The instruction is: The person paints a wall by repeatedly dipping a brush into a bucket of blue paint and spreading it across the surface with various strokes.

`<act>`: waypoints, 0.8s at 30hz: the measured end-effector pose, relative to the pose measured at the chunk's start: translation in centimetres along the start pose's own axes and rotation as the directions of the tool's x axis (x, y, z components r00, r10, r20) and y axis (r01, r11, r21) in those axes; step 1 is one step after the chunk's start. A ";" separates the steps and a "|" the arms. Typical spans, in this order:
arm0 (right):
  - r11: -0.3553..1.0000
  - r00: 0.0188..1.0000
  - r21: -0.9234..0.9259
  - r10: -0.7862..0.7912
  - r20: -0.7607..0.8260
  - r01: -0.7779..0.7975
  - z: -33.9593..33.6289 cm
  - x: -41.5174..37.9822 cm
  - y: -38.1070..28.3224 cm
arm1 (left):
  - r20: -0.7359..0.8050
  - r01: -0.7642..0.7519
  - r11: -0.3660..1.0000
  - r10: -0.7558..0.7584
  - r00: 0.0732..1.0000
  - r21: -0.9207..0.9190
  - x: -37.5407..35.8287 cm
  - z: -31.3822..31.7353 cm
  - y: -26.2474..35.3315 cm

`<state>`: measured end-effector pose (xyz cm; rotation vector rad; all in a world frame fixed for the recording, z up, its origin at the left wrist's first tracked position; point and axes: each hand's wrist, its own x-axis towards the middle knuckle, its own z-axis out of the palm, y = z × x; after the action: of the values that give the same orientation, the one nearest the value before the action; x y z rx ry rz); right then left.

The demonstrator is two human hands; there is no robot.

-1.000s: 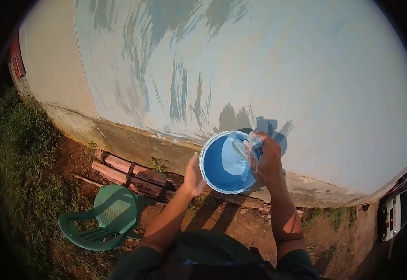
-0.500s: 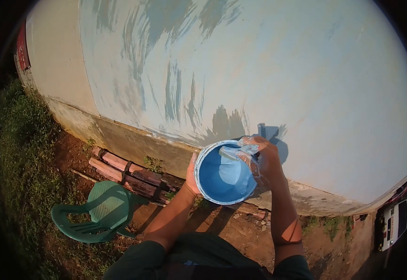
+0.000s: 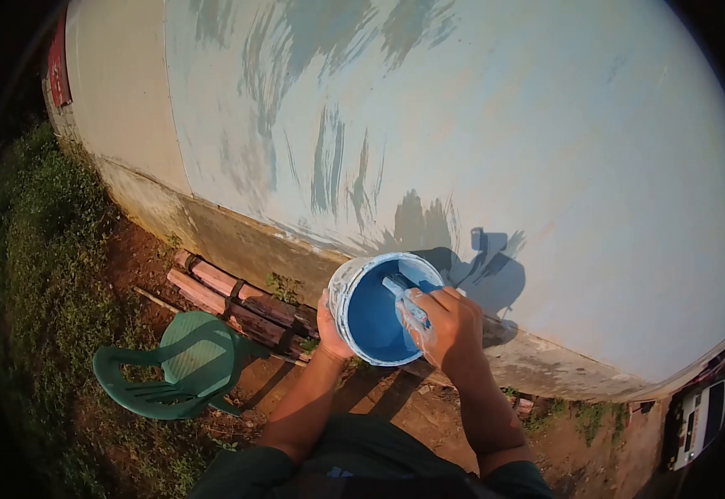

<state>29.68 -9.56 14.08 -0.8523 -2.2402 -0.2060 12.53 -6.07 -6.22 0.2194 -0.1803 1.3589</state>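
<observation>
My left hand (image 3: pixel 330 326) grips the outer left side of a white bucket (image 3: pixel 339 293) filled with blue paint (image 3: pixel 371 320), held up in front of me and tilted toward me. My right hand (image 3: pixel 448 326) is over the bucket's right rim, closed on a paint-smeared brush handle (image 3: pixel 405 301) that reaches down into the paint. The brush's bristles are hidden in the bucket. Both forearms rise from the bottom of the view.
A wall (image 3: pixel 504 125) with patchy blue-grey paint strokes fills the upper view, on a bare concrete base (image 3: pixel 237 245). A green plastic chair (image 3: pixel 175 366) lies below left on dirt, beside stacked reddish planks (image 3: pixel 237 299) and grass (image 3: pixel 38 274). A white vehicle (image 3: pixel 699 412) shows at far right.
The bucket has shifted left and slightly down. My right hand has come from the bucket's right rim over its opening, with the brush dipping into the paint.
</observation>
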 end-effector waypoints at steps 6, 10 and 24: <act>0.938 0.933 0.032 0.339 0.123 -0.345 3.1 1.0 -1.4 | -0.152 -0.041 0.993 0.059 0.987 0.115 -0.5 0.0 1.0; 0.897 0.888 0.144 0.369 0.273 -0.417 4.6 1.9 -1.1 | -0.096 -0.086 0.984 0.101 0.990 0.153 -1.0 0.3 1.7; 0.961 0.744 0.267 -0.123 0.656 -0.076 3.2 3.8 -0.3 | -0.095 -0.097 0.981 0.115 0.989 0.170 -1.1 0.0 3.3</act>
<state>25.60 -6.62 14.35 -0.8213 -2.8528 0.4847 9.06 -6.50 -6.31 0.2805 0.0088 1.4893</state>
